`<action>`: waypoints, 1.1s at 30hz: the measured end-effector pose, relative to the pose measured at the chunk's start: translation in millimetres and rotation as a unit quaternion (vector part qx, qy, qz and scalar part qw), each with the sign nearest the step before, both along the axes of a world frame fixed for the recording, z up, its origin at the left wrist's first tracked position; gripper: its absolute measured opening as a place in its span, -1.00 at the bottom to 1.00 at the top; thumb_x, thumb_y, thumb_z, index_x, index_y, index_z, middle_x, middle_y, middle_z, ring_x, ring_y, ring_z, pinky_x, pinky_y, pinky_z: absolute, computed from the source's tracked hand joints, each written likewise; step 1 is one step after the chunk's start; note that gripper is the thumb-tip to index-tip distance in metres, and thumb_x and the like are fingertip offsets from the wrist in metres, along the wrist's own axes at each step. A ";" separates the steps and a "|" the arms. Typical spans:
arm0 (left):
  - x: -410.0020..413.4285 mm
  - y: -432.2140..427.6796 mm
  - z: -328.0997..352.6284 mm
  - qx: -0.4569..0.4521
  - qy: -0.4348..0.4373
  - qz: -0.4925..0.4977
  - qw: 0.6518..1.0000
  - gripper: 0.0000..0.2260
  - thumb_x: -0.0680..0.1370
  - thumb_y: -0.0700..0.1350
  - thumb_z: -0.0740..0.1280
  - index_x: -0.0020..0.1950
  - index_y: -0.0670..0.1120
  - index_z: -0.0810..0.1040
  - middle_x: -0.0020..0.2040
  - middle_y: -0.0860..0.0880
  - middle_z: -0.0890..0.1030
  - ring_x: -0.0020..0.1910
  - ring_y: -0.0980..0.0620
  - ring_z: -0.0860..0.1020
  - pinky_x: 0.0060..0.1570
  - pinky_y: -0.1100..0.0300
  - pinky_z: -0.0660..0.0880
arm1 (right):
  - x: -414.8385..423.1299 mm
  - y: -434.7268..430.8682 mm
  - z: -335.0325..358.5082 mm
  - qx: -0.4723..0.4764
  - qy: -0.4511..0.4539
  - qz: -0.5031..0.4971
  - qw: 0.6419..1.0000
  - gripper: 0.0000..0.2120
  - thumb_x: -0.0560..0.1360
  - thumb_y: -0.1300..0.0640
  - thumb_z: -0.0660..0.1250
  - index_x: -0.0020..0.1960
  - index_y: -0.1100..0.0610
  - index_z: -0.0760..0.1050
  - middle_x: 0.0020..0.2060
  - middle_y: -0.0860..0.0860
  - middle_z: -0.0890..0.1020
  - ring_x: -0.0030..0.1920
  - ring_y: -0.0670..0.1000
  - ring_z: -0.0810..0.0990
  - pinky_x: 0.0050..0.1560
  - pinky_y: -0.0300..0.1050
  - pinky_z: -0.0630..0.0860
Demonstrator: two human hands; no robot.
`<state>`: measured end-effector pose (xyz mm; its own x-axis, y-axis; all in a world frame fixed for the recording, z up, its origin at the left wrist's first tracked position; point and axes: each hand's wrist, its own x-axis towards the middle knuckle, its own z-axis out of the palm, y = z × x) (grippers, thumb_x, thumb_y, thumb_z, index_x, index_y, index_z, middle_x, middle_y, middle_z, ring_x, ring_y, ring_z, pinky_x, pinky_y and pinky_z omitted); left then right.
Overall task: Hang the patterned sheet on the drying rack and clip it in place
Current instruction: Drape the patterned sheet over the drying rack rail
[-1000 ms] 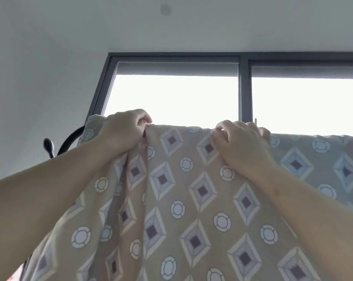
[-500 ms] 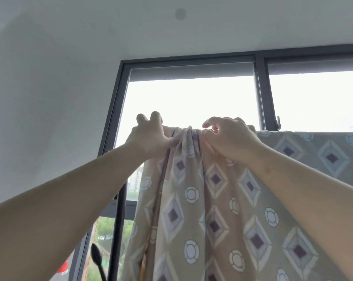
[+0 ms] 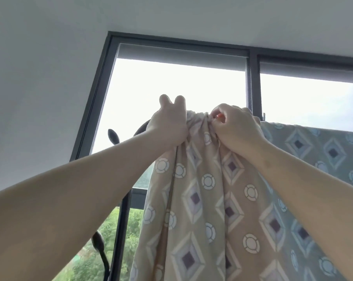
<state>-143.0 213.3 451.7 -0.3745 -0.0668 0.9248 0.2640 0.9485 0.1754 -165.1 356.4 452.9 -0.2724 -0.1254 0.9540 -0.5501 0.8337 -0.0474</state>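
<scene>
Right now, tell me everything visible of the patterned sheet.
The patterned sheet is tan cloth printed with grey-purple diamonds and white rings. It hangs high before the window, its support hidden under it. Its top is gathered into a bunch; folds fall below, while the stretch to the right lies flat. The left hand grips the bunch's left side; the right hand pinches its right, an orange-red piece in its grip.

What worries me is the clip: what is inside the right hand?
A small orange-red piece shows inside the right hand, against the bunched patterned sheet. Its fingers cover the rest, so its shape cannot be told.
</scene>
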 end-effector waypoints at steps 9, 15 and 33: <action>8.0 -43.4 18.1 0.045 -0.004 -0.059 0.997 -0.86 0.55 -0.07 0.32 -0.16 -0.10 0.54 -0.18 -0.08 0.56 -0.17 -0.02 0.51 -0.17 0.15 0.49 | -4.6 -7.9 3.0 0.012 -0.009 -0.045 0.999 -0.70 0.58 -0.02 0.07 0.22 0.02 0.45 0.11 -0.01 0.57 0.24 0.10 0.34 0.24 0.10 0.25; 12.0 -89.8 36.2 0.221 0.137 -0.070 0.963 -0.91 0.55 -0.17 0.30 0.00 -0.12 0.58 -0.09 -0.02 0.57 -0.10 0.04 0.51 -0.20 0.25 0.39 | -10.7 -15.5 8.9 -0.020 0.024 -0.061 0.998 -0.75 0.60 0.02 0.06 0.08 0.05 0.48 0.00 0.01 0.58 0.17 0.10 0.38 0.20 0.07 0.19; 27.3 -121.4 24.7 0.116 -0.110 0.016 0.987 -0.90 0.50 -0.21 0.31 -0.13 -0.18 0.62 -0.24 -0.07 0.58 -0.29 0.03 0.48 -0.39 0.30 0.39 | -6.8 -34.2 16.7 0.019 0.042 0.032 0.998 -0.81 0.59 0.16 0.08 0.00 0.07 0.47 -0.11 -0.01 0.61 0.10 0.07 0.43 0.09 -0.02 0.26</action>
